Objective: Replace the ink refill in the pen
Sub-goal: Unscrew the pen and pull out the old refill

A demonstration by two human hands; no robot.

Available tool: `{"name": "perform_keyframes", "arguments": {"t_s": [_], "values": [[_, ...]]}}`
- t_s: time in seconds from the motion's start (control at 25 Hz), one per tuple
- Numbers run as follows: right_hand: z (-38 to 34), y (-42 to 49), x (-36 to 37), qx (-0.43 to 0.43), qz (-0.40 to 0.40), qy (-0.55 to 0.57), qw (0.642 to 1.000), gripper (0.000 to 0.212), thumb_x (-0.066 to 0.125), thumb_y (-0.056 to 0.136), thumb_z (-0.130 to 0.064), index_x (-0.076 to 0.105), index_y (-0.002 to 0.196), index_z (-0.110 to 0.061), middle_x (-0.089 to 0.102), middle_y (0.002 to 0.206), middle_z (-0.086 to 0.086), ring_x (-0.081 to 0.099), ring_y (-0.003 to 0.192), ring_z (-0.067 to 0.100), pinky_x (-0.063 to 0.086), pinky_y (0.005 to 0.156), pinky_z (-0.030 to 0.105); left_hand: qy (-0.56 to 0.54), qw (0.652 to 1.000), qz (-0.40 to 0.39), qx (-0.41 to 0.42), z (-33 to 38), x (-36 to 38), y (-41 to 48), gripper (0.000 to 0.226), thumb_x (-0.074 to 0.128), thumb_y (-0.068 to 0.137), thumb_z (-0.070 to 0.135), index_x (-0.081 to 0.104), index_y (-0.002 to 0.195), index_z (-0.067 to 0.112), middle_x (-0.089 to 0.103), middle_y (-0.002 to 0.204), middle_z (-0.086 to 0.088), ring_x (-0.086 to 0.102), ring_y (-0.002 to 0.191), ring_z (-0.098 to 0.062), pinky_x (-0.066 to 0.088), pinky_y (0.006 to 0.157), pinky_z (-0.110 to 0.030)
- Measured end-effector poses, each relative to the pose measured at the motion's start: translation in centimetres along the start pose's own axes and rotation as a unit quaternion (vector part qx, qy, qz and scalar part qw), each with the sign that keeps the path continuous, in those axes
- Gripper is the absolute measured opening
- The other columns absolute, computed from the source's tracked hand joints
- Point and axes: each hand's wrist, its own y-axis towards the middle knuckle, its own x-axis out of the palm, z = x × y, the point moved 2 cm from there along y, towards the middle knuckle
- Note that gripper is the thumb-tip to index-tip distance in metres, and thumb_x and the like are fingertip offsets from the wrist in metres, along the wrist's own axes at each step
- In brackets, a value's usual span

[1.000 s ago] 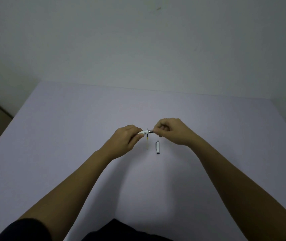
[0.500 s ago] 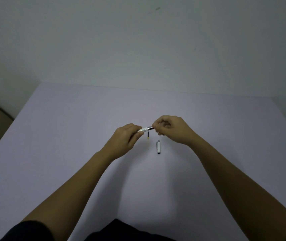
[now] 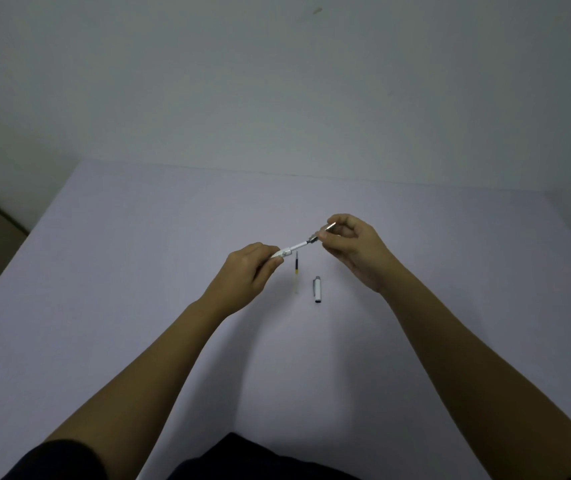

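Evidently, the two halves of the pen had drawn apart over the last second: where the hands had been almost touching, a white refill (image 3: 299, 244) now lay exposed between them, running up and to the right. This suggested the refill was being withdrawn from, or fed into, the pen; which one could not be told. The left hand (image 3: 249, 270) was closed around the white barrel (image 3: 279, 253), only its silver-ringed end showing past the fingers. The right hand (image 3: 353, 244) was raised higher and farther from the body, pinching the dark tip section (image 3: 313, 240) between thumb and fingers, the other fingers curled, with a silvery end (image 3: 330, 226) poking above them. On the table (image 3: 138, 271) below the hands lay a second refill (image 3: 296, 263), dark with a yellow band, and just right of it the cap (image 3: 317, 289), neither touched. Both forearms reached forward and were held clear of the table.
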Motion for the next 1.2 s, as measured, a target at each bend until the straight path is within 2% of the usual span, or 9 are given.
{"name": "perform_keyframes", "arguments": {"t_s": [0.12, 0.28, 0.44, 0.6, 0.68, 0.72, 0.8, 0.88, 1.2], "values": [[0.5, 0.7, -0.4, 0.005, 0.033, 0.082, 0.996, 0.015, 0.060, 0.087, -0.002, 0.058, 0.087, -0.016, 0.072, 0.077, -0.006, 0.069, 0.079, 0.005, 0.055, 0.076, 0.014, -0.002, 1.000, 0.003, -0.013, -0.4, 0.4, -0.2, 0.016, 0.052, 0.093, 0.016, 0.063, 0.098, 0.007, 0.046, 0.068, 0.009, 0.044, 0.060, 0.002, 0.033, 0.062, -0.002], [2.0, 2.0, -2.0, 0.011, 0.118, 0.134, 0.984, 0.010, 0.062, 0.087, -0.010, 0.061, 0.095, -0.016, 0.069, 0.080, -0.002, 0.065, 0.076, 0.003, 0.053, 0.072, 0.013, -0.020, 0.999, 0.014, -0.045, -1.2, 0.9, -0.3, 0.016, 0.051, 0.093, 0.018, 0.064, 0.098, 0.009, 0.048, 0.066, 0.013, 0.047, 0.060, 0.000, 0.034, 0.062, -0.002], [6.9, 2.5, -4.0, 0.083, 0.217, -0.033, 0.972, 0.021, 0.064, 0.084, -0.008, 0.064, 0.105, -0.010, 0.066, 0.089, 0.004, 0.061, 0.075, 0.007, 0.050, 0.070, 0.016, -0.045, 0.995, 0.028, -0.084, -2.1, 1.6, -0.2, 0.016, 0.051, 0.093, 0.021, 0.065, 0.095, 0.012, 0.055, 0.067, 0.001, 0.048, 0.060, -0.003, 0.034, 0.058, -0.003], [12.3, 2.3, -5.3, 0.165, 0.234, -0.218, 0.933, 0.029, 0.068, 0.080, -0.013, 0.066, 0.109, -0.007, 0.068, 0.086, 0.006, 0.060, 0.075, 0.015, 0.050, 0.076, 0.029, -0.058, 0.994, 0.018, -0.096, -2.9, 2.4, 0.0, 0.016, 0.051, 0.093, 0.023, 0.065, 0.094, 0.013, 0.056, 0.068, 0.002, 0.048, 0.060, -0.003, 0.035, 0.058, -0.004], [13.8, 2.5, -5.5, 0.169, 0.234, -0.255, 0.923, 0.029, 0.069, 0.080, -0.012, 0.067, 0.108, -0.005, 0.069, 0.090, 0.010, 0.061, 0.072, 0.015, 0.049, 0.069, 0.021, -0.059, 0.993, 0.008, -0.103, -3.5, 2.8, 0.2, 0.017, 0.051, 0.093, 0.023, 0.065, 0.094, 0.014, 0.056, 0.068, 0.002, 0.048, 0.059, -0.002, 0.034, 0.057, -0.003], [14.4, 2.6, -5.7, 0.165, 0.235, -0.278, 0.917, 0.027, 0.069, 0.080, -0.012, 0.067, 0.107, -0.005, 0.071, 0.094, 0.013, 0.063, 0.077, 0.018, 0.046, 0.067, 0.020, -0.059, 0.993, 0.005, -0.106, -3.7, 2.9, 0.3, 0.017, 0.051, 0.093, 0.024, 0.065, 0.094, 0.014, 0.056, 0.068, 0.003, 0.048, 0.058, -0.001, 0.033, 0.057, -0.003], [15.1, 2.6, -5.8, 0.160, 0.239, -0.310, 0.906, 0.026, 0.070, 0.079, -0.012, 0.068, 0.104, -0.006, 0.071, 0.101, 0.015, 0.066, 0.093, 0.025, 0.045, 0.074, 0.022, -0.057, 0.992, -0.002, -0.110, -4.1, 3.1, 0.3, 0.017, 0.052, 0.093, 0.025, 0.065, 0.093, 0.015, 0.056, 0.068, 0.003, 0.048, 0.059, -0.001, 0.034, 0.057, -0.003], [15.9, 2.8, -6.5, 0.176, 0.236, -0.329, 0.897, 0.025, 0.071, 0.079, -0.012, 0.068, 0.103, -0.005, 0.071, 0.102, 0.015, 0.065, 0.098, 0.027, 0.044, 0.078, 0.023, -0.059, 0.991, -0.013, -0.117, -4.4, 4.1, 0.5, 0.017, 0.052, 0.093, 0.025, 0.065, 0.094, 0.015, 0.055, 0.068, 0.005, 0.049, 0.059, -0.001, 0.035, 0.058, -0.003], [14.2, 3.4, -6.5, 0.148, 0.219, -0.329, 0.907, 0.028, 0.069, 0.080, -0.013, 0.067, 0.107, -0.005, 0.072, 0.102, 0.015, 0.065, 0.101, 0.025, 0.044, 0.082, 0.022, -0.051, 0.995, -0.001, -0.088, -3.4, 3.4, 1.4, 0.017, 0.052, 0.093, 0.023, 0.065, 0.094, 0.012, 0.052, 0.067, 0.007, 0.047, 0.058, -0.002, 0.036, 0.059, -0.003]]}}
